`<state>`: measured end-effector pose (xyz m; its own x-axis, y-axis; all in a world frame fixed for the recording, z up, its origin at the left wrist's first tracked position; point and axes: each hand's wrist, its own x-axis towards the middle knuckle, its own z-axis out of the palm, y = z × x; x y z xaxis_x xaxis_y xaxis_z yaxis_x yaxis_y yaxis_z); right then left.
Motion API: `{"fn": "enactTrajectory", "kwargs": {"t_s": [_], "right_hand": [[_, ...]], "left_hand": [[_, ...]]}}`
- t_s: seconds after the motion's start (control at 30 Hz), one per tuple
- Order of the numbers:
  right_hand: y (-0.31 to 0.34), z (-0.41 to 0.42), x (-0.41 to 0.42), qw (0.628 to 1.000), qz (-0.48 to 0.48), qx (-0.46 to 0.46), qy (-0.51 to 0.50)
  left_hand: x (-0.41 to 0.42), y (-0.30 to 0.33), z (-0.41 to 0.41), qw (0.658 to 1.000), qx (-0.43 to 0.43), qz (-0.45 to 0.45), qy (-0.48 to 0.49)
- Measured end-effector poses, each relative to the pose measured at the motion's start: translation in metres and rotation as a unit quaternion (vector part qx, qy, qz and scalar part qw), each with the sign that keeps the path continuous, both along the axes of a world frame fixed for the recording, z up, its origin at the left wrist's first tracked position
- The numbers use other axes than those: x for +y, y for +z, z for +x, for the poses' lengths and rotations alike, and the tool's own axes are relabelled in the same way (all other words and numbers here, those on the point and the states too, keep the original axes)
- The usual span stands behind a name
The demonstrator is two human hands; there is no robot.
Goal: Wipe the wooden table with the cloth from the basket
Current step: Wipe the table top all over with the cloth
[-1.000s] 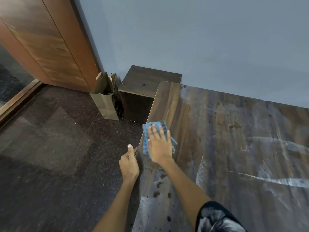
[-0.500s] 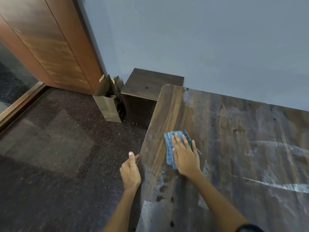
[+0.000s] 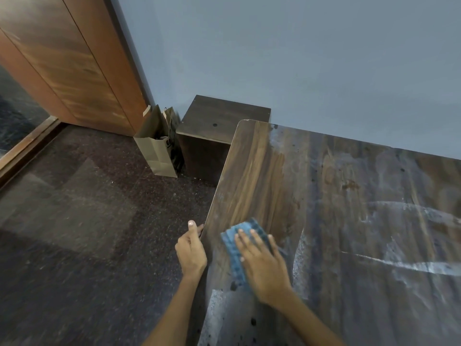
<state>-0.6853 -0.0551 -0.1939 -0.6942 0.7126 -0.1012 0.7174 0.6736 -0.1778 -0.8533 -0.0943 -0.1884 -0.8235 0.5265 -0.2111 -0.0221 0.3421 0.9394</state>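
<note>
Right hand flat, fingers spread on blue cloth; left hand curled, gripping worktop edge. Best: even pressure, overlap passes toward white streaks right of hand.

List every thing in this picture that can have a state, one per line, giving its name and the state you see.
wooden table: partly wiped, clean strip by the left edge, whitish smears and dark spots elsewhere
blue cloth: flat on the table, pressed under the right hand
right hand: fingers straight, pressing the cloth
left hand: grips the table's left edge
paper bag: upright on the floor, open at the top
dark wooden box: standing against the wall
</note>
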Motion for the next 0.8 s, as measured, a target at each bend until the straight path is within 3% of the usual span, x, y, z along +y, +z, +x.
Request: {"fn": "enactTrajectory", "kwargs": {"t_s": [0.2,0.27,0.4,0.57,0.67,0.8], "right_hand": [[0.011,-0.012,0.078,0.984,-0.020,-0.041,-0.171],[0.016,-0.043,0.072,0.986,-0.022,-0.026,-0.165],[0.010,-0.077,0.012,0.999,-0.018,0.003,-0.040],[0.002,-0.029,-0.043,0.998,-0.053,-0.013,0.040],[0.001,-0.003,-0.025,1.000,-0.005,-0.015,0.004],[0.012,-0.026,0.022,0.994,-0.022,-0.026,-0.107]], "left_hand": [[-0.010,0.005,0.007,1.000,0.016,-0.008,-0.010],[-0.013,0.006,0.008,1.000,0.022,-0.013,-0.013],[-0.014,0.006,0.009,1.000,0.019,-0.014,0.000],[-0.022,0.000,0.010,1.000,0.014,-0.010,0.013],[-0.028,-0.001,0.010,1.000,0.005,-0.006,0.018],[-0.037,0.002,0.013,1.000,0.002,-0.010,0.009]]}}
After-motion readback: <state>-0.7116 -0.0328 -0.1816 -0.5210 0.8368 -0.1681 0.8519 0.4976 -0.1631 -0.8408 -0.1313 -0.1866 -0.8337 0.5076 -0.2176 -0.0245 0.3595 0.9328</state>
